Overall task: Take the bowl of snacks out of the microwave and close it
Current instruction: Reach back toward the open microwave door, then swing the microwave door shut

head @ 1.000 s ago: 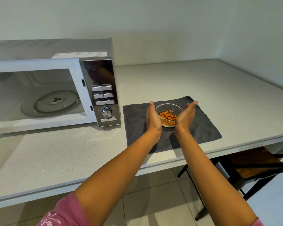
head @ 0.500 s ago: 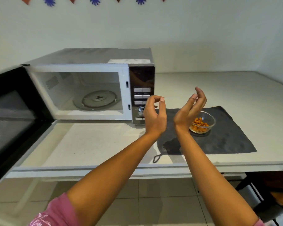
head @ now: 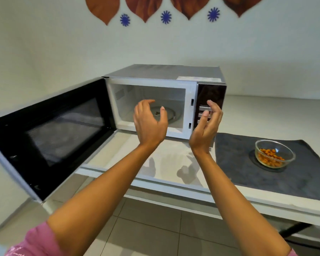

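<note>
Glass bowl of snacks (head: 274, 153) already out on the grey cloth (head: 303, 174), well right of both empty hands with fingers (head: 212, 108) loosely curled and spread; next, reach left to the black microwave door (head: 50, 137) and swing shut with a flat palm.

No legible text, brand or number. Microwave (head: 163, 100) control panel (head: 211, 100) buttons carry markings, too blurred to read; partly hidden behind right hand (head: 206, 126).
</note>
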A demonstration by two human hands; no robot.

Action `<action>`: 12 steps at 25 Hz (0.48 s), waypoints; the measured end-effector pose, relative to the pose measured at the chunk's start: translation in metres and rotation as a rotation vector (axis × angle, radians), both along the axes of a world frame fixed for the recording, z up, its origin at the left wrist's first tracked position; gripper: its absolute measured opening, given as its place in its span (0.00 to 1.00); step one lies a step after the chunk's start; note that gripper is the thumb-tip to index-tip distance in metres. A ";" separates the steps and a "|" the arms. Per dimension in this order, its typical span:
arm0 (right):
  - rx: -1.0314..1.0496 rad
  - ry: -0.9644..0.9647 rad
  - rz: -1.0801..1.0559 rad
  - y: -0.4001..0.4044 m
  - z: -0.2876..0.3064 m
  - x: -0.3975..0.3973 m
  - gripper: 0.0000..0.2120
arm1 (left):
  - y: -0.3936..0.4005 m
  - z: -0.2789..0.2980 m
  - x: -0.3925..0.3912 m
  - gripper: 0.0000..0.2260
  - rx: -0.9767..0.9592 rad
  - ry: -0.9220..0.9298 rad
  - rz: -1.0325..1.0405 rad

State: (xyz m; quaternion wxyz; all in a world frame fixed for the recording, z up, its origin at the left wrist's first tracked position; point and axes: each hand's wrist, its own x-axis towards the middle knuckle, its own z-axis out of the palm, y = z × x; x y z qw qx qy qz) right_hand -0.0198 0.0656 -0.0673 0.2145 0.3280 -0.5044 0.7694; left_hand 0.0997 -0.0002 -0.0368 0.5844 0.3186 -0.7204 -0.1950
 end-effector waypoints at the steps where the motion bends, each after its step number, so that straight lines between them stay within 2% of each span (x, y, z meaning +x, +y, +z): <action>1: 0.010 0.014 0.020 -0.004 0.002 0.005 0.16 | -0.011 0.007 0.013 0.20 -0.066 -0.082 0.084; 4: 0.023 0.024 0.112 -0.015 0.008 0.022 0.17 | -0.046 0.027 0.057 0.33 -0.181 -0.474 0.385; 6: 0.026 0.035 0.158 -0.022 0.011 0.031 0.18 | -0.069 0.045 0.088 0.38 -0.151 -0.692 0.588; 9: 0.023 0.080 0.187 -0.029 0.015 0.045 0.18 | -0.096 0.069 0.127 0.40 0.014 -0.882 0.819; 12: 0.037 0.101 0.209 -0.035 0.017 0.054 0.19 | -0.107 0.085 0.152 0.40 0.232 -0.940 0.881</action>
